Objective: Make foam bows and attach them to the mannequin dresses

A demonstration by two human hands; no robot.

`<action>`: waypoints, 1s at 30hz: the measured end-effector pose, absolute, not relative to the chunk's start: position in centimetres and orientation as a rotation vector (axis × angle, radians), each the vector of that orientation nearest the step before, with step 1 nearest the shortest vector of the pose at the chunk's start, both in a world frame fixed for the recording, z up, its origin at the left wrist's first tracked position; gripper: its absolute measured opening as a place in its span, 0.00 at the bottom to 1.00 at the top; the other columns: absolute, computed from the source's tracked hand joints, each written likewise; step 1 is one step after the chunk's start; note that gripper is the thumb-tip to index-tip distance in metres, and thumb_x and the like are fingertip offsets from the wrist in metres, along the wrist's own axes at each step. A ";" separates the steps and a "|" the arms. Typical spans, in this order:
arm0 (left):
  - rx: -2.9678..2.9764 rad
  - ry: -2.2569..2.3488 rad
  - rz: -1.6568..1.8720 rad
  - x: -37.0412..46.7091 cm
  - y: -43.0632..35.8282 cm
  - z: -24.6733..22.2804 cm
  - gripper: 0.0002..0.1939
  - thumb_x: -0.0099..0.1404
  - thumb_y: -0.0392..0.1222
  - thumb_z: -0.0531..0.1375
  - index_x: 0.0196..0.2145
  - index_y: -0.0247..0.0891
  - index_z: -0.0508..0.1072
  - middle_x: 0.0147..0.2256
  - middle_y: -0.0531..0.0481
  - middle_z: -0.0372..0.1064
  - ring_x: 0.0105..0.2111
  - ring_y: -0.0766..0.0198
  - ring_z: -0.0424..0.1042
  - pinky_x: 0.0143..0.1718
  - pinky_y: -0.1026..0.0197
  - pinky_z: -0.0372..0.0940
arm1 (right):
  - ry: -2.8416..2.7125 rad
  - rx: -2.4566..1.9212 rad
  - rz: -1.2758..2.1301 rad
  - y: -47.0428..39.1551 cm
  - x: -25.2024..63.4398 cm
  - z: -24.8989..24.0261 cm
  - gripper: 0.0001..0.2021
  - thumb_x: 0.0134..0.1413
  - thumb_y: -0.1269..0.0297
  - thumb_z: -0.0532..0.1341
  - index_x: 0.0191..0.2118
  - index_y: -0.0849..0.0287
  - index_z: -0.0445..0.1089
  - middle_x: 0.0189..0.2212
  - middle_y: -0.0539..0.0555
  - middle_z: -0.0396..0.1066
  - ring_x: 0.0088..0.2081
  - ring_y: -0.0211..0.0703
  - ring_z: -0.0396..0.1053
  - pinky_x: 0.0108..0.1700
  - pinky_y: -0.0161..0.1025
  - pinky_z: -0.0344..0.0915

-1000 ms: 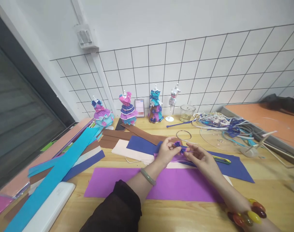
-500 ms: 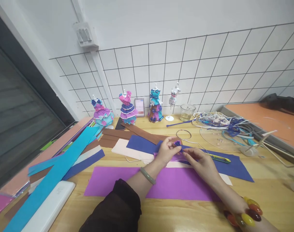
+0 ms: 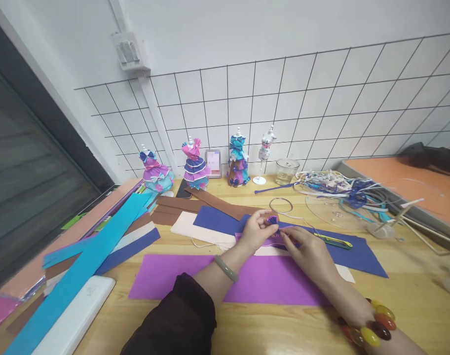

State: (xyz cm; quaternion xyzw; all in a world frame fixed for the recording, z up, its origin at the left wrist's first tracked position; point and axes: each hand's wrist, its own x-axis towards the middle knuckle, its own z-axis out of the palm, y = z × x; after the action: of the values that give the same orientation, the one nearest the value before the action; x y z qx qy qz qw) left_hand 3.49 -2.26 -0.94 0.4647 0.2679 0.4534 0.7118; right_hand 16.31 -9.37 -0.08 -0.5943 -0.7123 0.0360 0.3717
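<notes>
My left hand (image 3: 255,230) pinches a small pleated fan of purple and dark blue crepe paper (image 3: 273,221) between thumb and fingers. Close beside its lower right edge is my right hand (image 3: 302,242), with thumb and forefinger pressed together; what they grip is too small to make out. Beneath the hands lie a short purple strip (image 3: 267,240) and dark blue sheets (image 3: 219,221). A wide purple sheet (image 3: 277,281) stretches across the table under my wrists. A yellow-green craft knife (image 3: 336,241) rests on the blue paper to the right of my right hand.
Four small mannequins stand along the wall, among them a dressed one (image 3: 238,160) and a bare one (image 3: 266,148). A glass (image 3: 287,171), a wire ring (image 3: 281,205) and tangled ribbon scraps (image 3: 332,182) lie right. Turquoise strips (image 3: 99,246) and a white box (image 3: 77,315) occupy the left.
My right hand has shifted very slightly, its fingers still by the pleated fan. My left hand keeps the fan in nearly the same place.
</notes>
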 end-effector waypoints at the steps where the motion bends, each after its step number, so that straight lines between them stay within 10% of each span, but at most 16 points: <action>1: 1.032 0.595 1.006 3.5 -2.3 -0.9 0.28 0.42 0.38 0.66 0.42 0.35 0.63 0.28 0.51 0.68 0.24 0.70 0.66 0.30 0.63 0.62 | -1.840 -1.535 0.058 -9.5 16.2 0.1 0.11 0.52 0.64 0.52 0.36 0.55 0.71 0.34 0.54 0.72 0.34 0.46 0.70 0.37 0.40 0.64; 23: 1.032 0.619 1.035 3.1 -2.0 -0.9 0.36 0.51 0.47 0.61 0.53 0.36 0.50 0.32 0.48 0.68 0.23 0.67 0.69 0.25 0.63 0.64 | -1.916 -1.575 -0.153 -10.0 16.0 0.8 0.09 0.52 0.65 0.52 0.30 0.58 0.69 0.29 0.53 0.72 0.29 0.42 0.69 0.30 0.35 0.62; 30: 1.105 0.586 0.862 3.2 -2.4 -0.6 0.24 0.44 0.49 0.65 0.35 0.30 0.66 0.26 0.49 0.67 0.22 0.68 0.68 0.25 0.65 0.63 | -1.873 -1.559 -0.190 -9.9 16.3 0.6 0.09 0.53 0.65 0.53 0.32 0.59 0.70 0.29 0.54 0.72 0.29 0.42 0.70 0.31 0.36 0.63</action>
State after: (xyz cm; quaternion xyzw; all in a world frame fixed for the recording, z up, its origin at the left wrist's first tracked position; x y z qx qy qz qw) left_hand 3.21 -2.45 -0.59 0.5008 0.2655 0.3905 0.7253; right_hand 16.31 -9.93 0.59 -0.5995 -0.7202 -0.0729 0.3415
